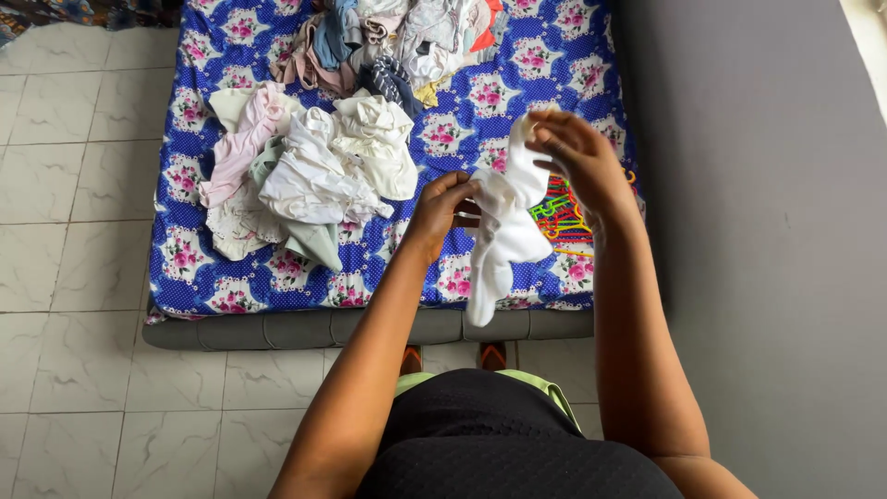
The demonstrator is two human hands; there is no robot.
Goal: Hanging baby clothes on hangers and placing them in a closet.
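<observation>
A small white garment [504,231] hangs in the air over the near right part of the mattress. My left hand [443,208] pinches its middle from the left side. My right hand [577,157] grips its upper end, fingers curled over the cloth. The lower end of the garment dangles past the mattress edge. Under it, a bundle of coloured plastic hangers [564,217] lies on the sheet, partly hidden by the garment and my right wrist.
The mattress with a blue floral sheet [199,268] lies on a white tiled floor [74,351]. A pile of white and pink clothes [309,171] sits at its left; a mixed heap [397,42] lies at the far end. A grey wall [767,231] runs along the right.
</observation>
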